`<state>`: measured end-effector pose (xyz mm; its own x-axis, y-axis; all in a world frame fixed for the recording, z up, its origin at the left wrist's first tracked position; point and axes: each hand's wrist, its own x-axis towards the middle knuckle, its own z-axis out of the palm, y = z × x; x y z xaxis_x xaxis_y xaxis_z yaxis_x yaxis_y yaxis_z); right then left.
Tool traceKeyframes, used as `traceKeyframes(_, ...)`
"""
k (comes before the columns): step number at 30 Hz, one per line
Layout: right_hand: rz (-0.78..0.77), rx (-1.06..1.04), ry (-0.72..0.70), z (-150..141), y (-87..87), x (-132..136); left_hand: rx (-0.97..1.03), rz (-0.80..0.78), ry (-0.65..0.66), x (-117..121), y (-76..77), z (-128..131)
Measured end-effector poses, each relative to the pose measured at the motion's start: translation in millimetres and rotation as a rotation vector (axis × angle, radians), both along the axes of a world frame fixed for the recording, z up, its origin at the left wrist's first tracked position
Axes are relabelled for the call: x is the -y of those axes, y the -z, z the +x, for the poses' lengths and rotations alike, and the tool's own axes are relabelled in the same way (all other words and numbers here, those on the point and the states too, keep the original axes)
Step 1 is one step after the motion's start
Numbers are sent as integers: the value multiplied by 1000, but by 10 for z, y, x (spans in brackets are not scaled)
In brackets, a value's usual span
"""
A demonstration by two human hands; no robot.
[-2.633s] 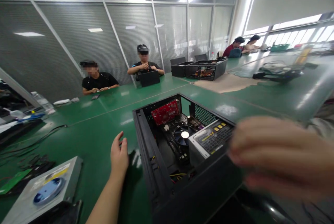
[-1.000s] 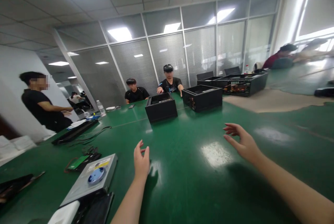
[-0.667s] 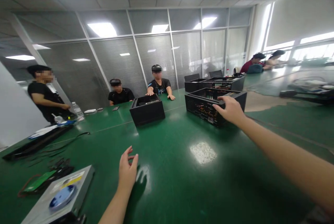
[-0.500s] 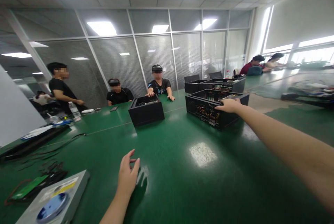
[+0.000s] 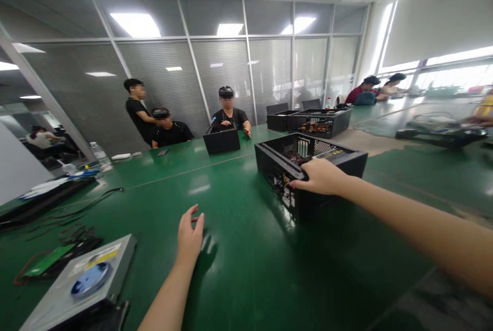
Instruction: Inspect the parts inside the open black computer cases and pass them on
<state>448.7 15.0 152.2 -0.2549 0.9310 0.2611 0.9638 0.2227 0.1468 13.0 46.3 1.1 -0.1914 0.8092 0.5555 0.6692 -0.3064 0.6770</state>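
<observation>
Black computer case (image 5: 283, 160), open at the top, is at one o'clock from us on the green table (image 5: 234, 269); we cannot tell whether its base sits flat. Our right hand (image 5: 321, 176) is clamped on its near corner, fingers over the rim and thumb against the outer face. Inside we see pale slots and a power supply (image 5: 333, 154) with yellow marks. Our left hand (image 5: 190, 236), at eleven o'clock, holds nothing, its fingers loosely curled and apart. Toward ten o'clock lies a silver box (image 5: 59, 292) bearing a blue disc (image 5: 91, 279), just beside a green circuit board (image 5: 48, 262). Near twelve, a seated person (image 5: 233, 116) is behind a second case (image 5: 222, 141).
</observation>
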Motion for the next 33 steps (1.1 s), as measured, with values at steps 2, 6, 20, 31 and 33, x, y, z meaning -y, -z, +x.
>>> traceKeyframes(2,-15,-17,-169,-358,-87,564,58,17,2,20,-17,-16)
traceKeyframes(6,-148,-107,-519,-791,-500,1441,236,9,42,100,-48,-53)
traceKeyframes(20,-451,492,-449,-1391,-18,-581,315,-67,121,141,-50,39)
traceKeyframes(31,-543,523,-485,-1453,244,-674,268,-142,109,164,-181,164)
traceKeyframes(33,-513,505,-504,-1455,196,-635,262,-130,113,170,-185,164)
